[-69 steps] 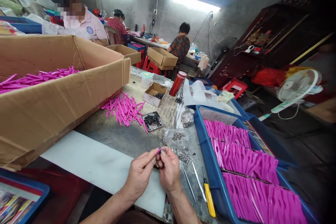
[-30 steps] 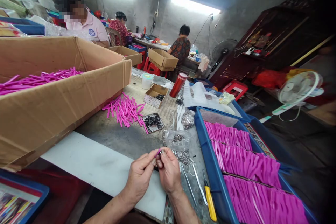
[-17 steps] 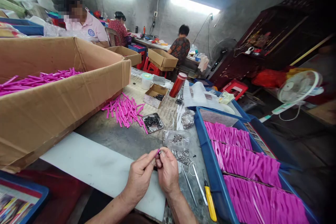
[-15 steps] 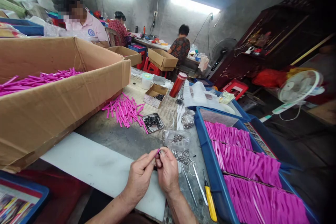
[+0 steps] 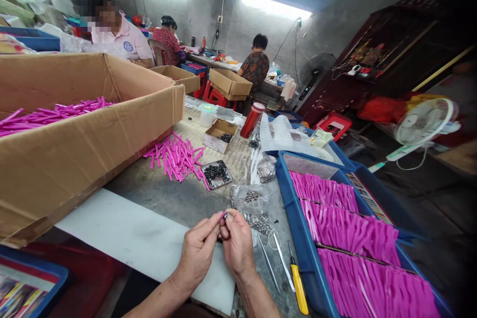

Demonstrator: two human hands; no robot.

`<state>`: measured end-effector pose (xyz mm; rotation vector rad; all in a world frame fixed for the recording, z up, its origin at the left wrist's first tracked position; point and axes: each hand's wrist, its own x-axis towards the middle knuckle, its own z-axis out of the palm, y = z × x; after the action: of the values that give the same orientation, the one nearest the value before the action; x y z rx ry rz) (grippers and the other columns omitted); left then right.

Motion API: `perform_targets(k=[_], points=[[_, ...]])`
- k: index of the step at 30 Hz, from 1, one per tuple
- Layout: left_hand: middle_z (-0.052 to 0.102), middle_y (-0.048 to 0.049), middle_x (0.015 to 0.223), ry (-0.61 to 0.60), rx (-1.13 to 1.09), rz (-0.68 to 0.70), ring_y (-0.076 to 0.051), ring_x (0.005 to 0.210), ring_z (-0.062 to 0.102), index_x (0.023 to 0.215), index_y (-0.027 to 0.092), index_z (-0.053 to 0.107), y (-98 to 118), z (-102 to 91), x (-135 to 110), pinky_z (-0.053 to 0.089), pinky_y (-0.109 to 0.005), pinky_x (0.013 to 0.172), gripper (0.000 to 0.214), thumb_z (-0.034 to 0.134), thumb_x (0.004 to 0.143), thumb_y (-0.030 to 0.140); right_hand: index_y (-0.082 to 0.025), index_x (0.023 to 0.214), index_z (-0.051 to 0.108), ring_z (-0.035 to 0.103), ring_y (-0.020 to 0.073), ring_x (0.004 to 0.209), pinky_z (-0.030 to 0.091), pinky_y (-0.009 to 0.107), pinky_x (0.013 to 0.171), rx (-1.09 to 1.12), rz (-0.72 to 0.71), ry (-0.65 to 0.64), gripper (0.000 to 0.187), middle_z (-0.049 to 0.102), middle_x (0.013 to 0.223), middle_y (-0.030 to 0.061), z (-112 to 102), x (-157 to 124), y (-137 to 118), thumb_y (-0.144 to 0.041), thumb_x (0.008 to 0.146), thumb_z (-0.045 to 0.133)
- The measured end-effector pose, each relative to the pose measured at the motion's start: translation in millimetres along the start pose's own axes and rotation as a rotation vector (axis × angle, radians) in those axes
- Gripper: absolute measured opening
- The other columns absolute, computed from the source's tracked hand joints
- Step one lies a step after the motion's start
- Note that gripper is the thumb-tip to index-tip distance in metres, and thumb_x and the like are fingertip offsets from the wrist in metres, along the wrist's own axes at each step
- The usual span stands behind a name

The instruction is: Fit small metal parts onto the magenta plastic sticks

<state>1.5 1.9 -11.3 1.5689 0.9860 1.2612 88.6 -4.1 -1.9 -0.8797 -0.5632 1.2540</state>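
Observation:
My left hand (image 5: 199, 248) is closed in a pinch on a pink plastic piece (image 5: 223, 214), mostly hidden by the fingers. Against it my right hand (image 5: 238, 243) pinches a small black part, of which only a dark spot shows between the fingertips. Both hands meet above the edge of a white board (image 5: 145, 238). Beyond them lie a loose pile of pink sticks (image 5: 175, 156) and a small square tray (image 5: 226, 182) of black parts. Just past the fingers rests a clear plastic bag (image 5: 257, 198) with small metal pieces.
A large cardboard box (image 5: 93, 134) with pink sticks stands at left. On the right, a blue crate (image 5: 298, 223) holds rows of pink pieces. Tweezers (image 5: 285, 261) and a yellow-handled screwdriver (image 5: 299, 288) lie beside my right hand. A red flask (image 5: 252, 120) stands farther back. Several people sit beyond.
Almost nothing differs. My hands keep the same pinch at the same place, and the view has shifted very slightly.

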Motion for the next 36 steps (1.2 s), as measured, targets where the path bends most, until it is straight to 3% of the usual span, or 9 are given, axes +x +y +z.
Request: perform_targets(k=[9, 16, 36], points=[[0.066, -0.0044, 0.080, 0.002, -0.003, -0.025, -0.016, 0.077, 0.060, 0.097, 0.018, 0.063, -1.9, 0.6, 0.4, 0.049, -0.023, 0.069, 0.027, 0.049, 0.074, 0.016, -0.017, 0.068, 0.049, 0.025, 0.0071, 0.043, 0.020, 0.020, 0.042, -0.158, -0.039, 0.037, 0.016, 0.032, 0.049, -0.0074, -5.5, 1.1, 6.4, -0.032, 0.072, 0.050], [0.066, -0.0042, 0.081, -0.026, 0.011, -0.059, -0.015, 0.077, 0.059, 0.099, 0.019, 0.061, -6.1, 4.0, 2.9, 0.049, -0.022, 0.070, 0.029, 0.047, 0.075, 0.015, -0.018, 0.059, 0.044, 0.022, 0.0066, 0.041, 0.018, 0.020, 0.041, -0.119, 0.042, 0.067, 0.018, 0.028, 0.045, -0.0087, 0.2, 3.8, -1.7, -0.032, 0.067, 0.053], [0.066, -0.0045, 0.092, 0.034, -0.016, -0.170, -0.017, 0.087, 0.059, 0.094, 0.017, 0.064, -17.6, 3.6, 11.8, 0.047, -0.027, 0.078, 0.029, 0.050, 0.069, 0.012, -0.014, 0.068, 0.052, 0.036, 0.0050, 0.039, 0.027, 0.018, 0.041, -0.248, 0.099, 0.088, 0.012, 0.044, 0.045, -0.0080, -17.3, 16.8, 2.0, -0.018, 0.059, 0.058]])
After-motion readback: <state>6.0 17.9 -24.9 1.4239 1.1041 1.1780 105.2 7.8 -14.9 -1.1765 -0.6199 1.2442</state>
